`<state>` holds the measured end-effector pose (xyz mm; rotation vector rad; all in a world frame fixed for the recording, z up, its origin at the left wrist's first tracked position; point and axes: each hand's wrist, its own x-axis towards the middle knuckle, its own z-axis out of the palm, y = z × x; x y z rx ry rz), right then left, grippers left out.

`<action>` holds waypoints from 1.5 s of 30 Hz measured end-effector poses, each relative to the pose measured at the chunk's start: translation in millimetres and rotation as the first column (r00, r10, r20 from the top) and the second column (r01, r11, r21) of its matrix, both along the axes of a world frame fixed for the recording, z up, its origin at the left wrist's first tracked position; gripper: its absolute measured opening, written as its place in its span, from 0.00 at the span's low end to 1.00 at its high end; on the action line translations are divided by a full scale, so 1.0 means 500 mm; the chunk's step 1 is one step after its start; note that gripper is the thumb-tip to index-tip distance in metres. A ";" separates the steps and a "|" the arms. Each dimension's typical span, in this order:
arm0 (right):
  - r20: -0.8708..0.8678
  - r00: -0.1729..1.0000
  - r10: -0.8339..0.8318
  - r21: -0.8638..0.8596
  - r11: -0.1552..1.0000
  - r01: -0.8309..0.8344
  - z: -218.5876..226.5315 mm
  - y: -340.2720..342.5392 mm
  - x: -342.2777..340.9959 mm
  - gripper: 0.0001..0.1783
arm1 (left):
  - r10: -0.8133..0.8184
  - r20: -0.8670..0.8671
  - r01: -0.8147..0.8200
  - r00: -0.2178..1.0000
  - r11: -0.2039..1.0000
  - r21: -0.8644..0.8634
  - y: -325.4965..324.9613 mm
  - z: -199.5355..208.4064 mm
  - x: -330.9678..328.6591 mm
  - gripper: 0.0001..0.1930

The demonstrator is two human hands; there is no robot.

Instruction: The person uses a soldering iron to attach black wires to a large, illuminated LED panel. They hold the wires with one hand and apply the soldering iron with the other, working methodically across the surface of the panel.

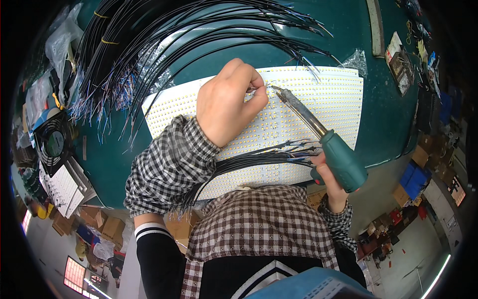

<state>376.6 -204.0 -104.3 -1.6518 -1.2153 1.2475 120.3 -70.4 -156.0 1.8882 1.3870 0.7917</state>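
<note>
My right hand (330, 180) grips a soldering gun (343, 160) with a green handle. Its long metal barrel slants up and left, and the tip meets the white LED panel (326, 107) just right of my left fingers. Over the panel's upper middle, my left hand (231, 102) pinches the end of a thin wire (252, 89) between thumb and forefinger. Most of that wire is hidden by the hand. Rows of small yellowish LEDs cover the panel. Across its lower part lies a bunch of black cables (259, 162), their thin coloured ends pointing right.
A thick bundle of black cables (112, 47) with stripped coloured ends fills the green table's (348, 30) far left. More loose cables arch over the panel's far edge. A black fan (52, 139) and white sheets (62, 189) sit at the left. Clear plastic bags (64, 45) lie far left.
</note>
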 end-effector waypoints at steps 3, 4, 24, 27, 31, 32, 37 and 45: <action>0.026 0.999 0.031 0.054 0.998 -0.032 -0.012 -0.007 0.010 0.25 | 0.003 0.001 -0.003 1.000 1.000 -0.004 0.000 -0.001 -0.001 0.07; 0.050 0.997 0.054 0.086 0.995 -0.059 -0.016 -0.011 0.014 0.25 | 0.000 0.000 0.000 1.000 1.000 -0.006 0.000 -0.001 0.000 0.07; -0.039 0.999 -0.026 0.055 0.998 0.028 0.016 -0.025 0.020 0.27 | -0.068 -0.140 0.097 0.988 0.971 0.219 -0.034 0.060 -0.006 0.10; -0.078 0.993 -0.086 0.097 0.991 0.093 0.018 -0.023 0.016 0.29 | -0.233 -0.023 0.234 0.972 0.972 0.027 -0.084 0.090 -0.004 0.11; -0.134 0.983 -0.127 0.130 0.981 0.144 0.009 -0.024 0.018 0.30 | -0.331 -0.008 0.327 0.944 0.935 -0.140 -0.126 0.054 0.025 0.08; -0.152 0.981 -0.122 0.155 0.977 0.145 0.008 -0.025 0.019 0.30 | -0.323 -0.019 0.318 0.946 0.940 -0.125 -0.130 0.051 0.035 0.07; -0.156 0.977 -0.146 0.179 0.968 0.173 0.004 -0.042 0.028 0.33 | -0.281 -0.059 0.276 0.958 0.958 -0.079 -0.126 0.058 0.034 0.06; -0.206 0.968 -0.145 0.203 0.961 0.187 -0.011 -0.038 0.033 0.31 | -0.224 0.070 0.233 0.972 0.886 -0.402 -0.117 0.063 -0.018 0.06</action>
